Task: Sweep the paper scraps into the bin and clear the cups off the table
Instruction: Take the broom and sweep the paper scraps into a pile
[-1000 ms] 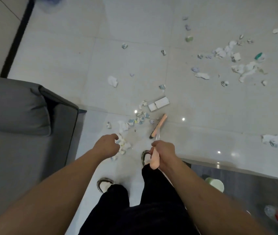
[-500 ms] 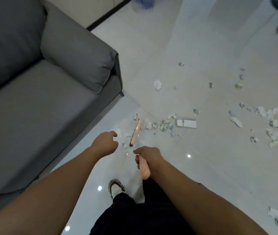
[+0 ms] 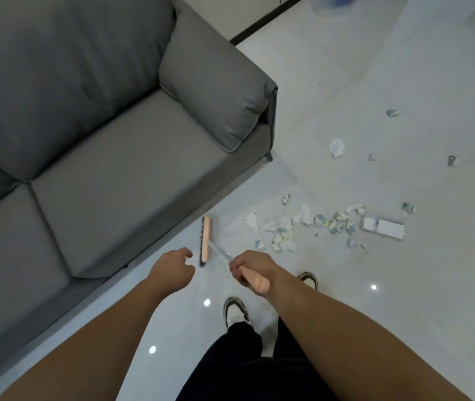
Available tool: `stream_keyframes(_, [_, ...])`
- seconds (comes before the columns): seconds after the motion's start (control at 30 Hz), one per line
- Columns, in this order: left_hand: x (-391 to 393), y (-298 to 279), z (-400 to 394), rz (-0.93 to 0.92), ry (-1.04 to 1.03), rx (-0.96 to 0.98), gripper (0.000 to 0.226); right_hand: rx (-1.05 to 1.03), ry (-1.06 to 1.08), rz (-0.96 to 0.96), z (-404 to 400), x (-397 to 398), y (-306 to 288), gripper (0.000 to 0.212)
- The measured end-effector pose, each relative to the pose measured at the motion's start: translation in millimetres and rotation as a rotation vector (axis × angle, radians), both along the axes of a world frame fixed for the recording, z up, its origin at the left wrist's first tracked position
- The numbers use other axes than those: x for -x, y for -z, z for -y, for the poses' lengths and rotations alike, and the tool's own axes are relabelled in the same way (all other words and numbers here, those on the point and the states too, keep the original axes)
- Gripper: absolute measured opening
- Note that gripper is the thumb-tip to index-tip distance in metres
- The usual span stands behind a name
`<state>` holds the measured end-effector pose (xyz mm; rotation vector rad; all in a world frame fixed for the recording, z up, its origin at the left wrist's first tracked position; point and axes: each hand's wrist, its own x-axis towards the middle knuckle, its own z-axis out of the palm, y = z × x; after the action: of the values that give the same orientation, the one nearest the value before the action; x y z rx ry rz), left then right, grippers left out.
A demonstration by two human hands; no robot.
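My right hand [image 3: 255,266] grips the peach handle of a broom. Its peach head [image 3: 205,241] rests on the pale tiled floor beside the front edge of the sofa, left of the scraps. A pile of crumpled paper scraps [image 3: 281,234] lies on the floor to the right of the broom head. More scraps [image 3: 336,147] are scattered farther out. A small flattened white box [image 3: 384,228] lies among them. My left hand [image 3: 174,269] hovers next to the broom head with loosely curled fingers and holds nothing. No bin, cup or table is in view.
A grey sofa [image 3: 100,140] fills the left half of the view, its corner leg at the middle. My shoes [image 3: 235,311] stand on the glossy tiles below the hands. A blue object [image 3: 336,0] sits at the top edge by the dark skirting.
The view has swung left, bringing the sofa in. The broom head has moved left, away from the scrap pile, to the sofa's front edge. My left hand stays empty.
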<state>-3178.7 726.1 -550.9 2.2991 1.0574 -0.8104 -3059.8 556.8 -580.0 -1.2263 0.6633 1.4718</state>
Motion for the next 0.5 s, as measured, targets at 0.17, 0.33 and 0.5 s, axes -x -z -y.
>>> stream_keyframes(0.17, [-59.9,18.6,35.6,-0.03,0.115,0.054,0.046,0.168,0.15,0.039,74.5,-50.2,18.1,0.013])
stream_keyframes(0.33, [-153.3,31.8,102.2,-0.024,0.32,0.113,0.047,0.312,0.234,0.085,170.4,-114.0,8.2,0.011])
stream_keyframes(0.5, [-240.1,23.9,172.0,0.098,0.463,0.185,0.046,0.463,0.288,0.18,251.1,-162.4,-8.6,0.012])
